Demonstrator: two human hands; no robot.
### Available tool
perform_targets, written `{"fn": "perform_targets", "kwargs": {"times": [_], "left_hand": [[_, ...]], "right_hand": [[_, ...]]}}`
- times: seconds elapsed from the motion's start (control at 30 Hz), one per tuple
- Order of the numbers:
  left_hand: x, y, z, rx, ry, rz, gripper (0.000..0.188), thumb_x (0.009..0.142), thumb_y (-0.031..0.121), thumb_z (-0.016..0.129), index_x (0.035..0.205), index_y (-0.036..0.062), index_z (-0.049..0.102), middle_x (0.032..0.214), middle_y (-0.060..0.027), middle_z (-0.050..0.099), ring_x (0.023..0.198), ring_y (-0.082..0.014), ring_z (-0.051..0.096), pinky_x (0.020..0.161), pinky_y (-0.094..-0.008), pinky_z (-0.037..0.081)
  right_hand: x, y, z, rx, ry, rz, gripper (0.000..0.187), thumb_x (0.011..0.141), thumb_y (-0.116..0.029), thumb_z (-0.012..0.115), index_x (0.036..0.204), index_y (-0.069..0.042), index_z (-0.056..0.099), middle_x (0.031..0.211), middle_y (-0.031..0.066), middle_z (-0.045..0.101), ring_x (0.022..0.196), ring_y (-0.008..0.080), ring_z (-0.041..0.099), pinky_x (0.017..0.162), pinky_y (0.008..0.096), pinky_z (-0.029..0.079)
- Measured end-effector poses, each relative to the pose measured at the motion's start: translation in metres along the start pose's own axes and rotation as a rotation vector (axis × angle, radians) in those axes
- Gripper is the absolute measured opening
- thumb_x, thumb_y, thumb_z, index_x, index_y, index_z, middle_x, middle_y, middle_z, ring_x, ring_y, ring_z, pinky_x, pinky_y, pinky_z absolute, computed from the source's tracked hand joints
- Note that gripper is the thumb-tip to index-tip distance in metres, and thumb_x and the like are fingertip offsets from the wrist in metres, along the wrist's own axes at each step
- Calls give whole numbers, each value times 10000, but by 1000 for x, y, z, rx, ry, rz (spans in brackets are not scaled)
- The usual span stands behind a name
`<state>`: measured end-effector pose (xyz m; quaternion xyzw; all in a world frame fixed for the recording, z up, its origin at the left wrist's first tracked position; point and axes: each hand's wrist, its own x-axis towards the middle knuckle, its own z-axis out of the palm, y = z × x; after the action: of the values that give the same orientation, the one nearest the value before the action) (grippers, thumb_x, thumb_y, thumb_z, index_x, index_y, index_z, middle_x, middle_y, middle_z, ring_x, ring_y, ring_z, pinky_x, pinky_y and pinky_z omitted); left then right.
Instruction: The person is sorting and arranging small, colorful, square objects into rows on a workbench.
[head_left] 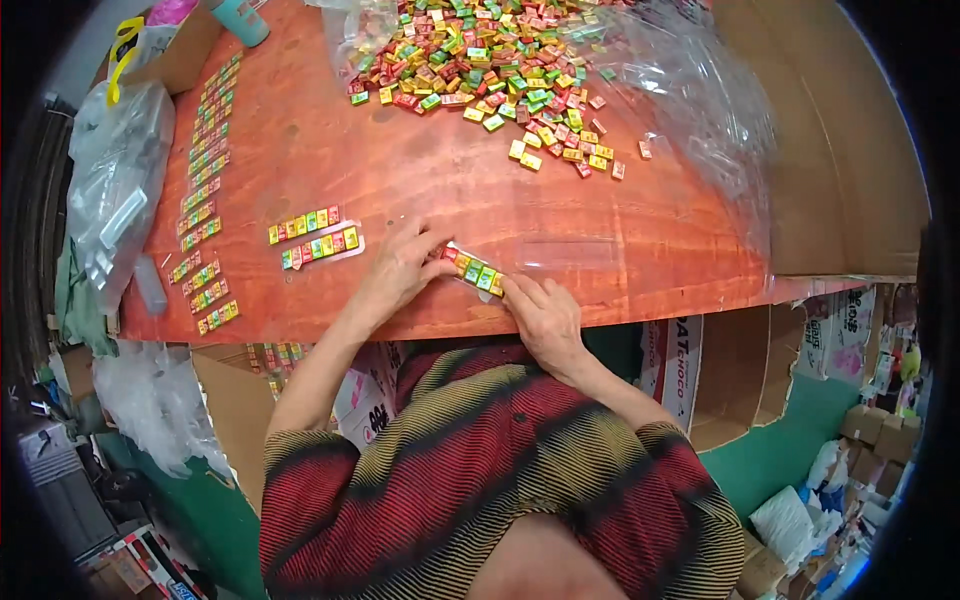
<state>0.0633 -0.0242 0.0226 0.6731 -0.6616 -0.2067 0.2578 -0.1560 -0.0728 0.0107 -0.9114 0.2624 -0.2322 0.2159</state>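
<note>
Close to the table's near edge, a short row of small red, yellow and green boxes (473,270) sits in a narrow clear plastic tray. My left hand (402,268) grips the left end of this row between thumb and fingers. At the opposite end, my right hand (545,317) has its thumb and fingers closed on the row's right tip. An outlined clear plastic tray (570,252) lies flat just right of the row. Left of my left hand are two similar filled rows, a farther one (304,225) and a nearer one (320,248).
A big pile of loose small boxes (490,70) covers the far middle of the red table (400,170). Clear plastic (690,100) and a cardboard box (830,140) stand right. Several filled rows (210,150) line the left side, beside a plastic bag (120,180).
</note>
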Motion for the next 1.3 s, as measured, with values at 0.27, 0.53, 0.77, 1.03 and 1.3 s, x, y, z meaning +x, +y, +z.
{"fn": "perform_targets", "kwargs": {"times": [0.27, 0.53, 0.77, 1.03, 1.3], "left_hand": [[-34, 12, 20, 433, 209, 106, 628, 673, 319, 677, 1182, 8, 481, 1194, -179, 432, 1070, -345, 430, 865, -441, 374], [-52, 16, 33, 406, -8, -55, 780, 740, 457, 558, 1319, 1, 304, 1382, -181, 274, 1289, -357, 231, 1010, -541, 203], [-59, 21, 34, 454, 16, -45, 771, 765, 468, 529, 1328, 0, 288, 1385, -197, 260, 1297, -356, 217, 1023, -544, 154], [-71, 7, 37, 363, 82, -70, 732, 827, 483, 455, 1332, -15, 273, 1380, -220, 260, 1289, -359, 240, 1039, -531, 120], [-77, 5, 27, 130, 284, -68, 718, 835, 497, 421, 1329, -8, 290, 1391, -212, 241, 1294, -369, 223, 1033, -534, 135]], "right_hand": [[-16, 1, 9, -220, -135, -18, 571, 735, -308, 632, 1207, -25, 476, 1296, 98, 436, 1206, 322, 366, 949, 552, 250], [-10, -1, 11, -199, -301, -56, 694, 749, -453, 563, 1272, -23, 409, 1379, 106, 325, 1299, 344, 228, 993, 618, 126], [10, -10, 23, -97, -368, -152, 719, 729, -440, 586, 1282, -22, 394, 1387, 111, 310, 1302, 339, 221, 994, 622, 126], [15, -13, 27, -34, -311, -110, 657, 739, -354, 612, 1267, -20, 408, 1365, 116, 345, 1290, 338, 250, 995, 619, 127], [46, -25, 30, 28, -121, -171, 457, 764, -170, 588, 1184, -30, 474, 1199, 102, 486, 1144, 306, 417, 930, 507, 287]]}}
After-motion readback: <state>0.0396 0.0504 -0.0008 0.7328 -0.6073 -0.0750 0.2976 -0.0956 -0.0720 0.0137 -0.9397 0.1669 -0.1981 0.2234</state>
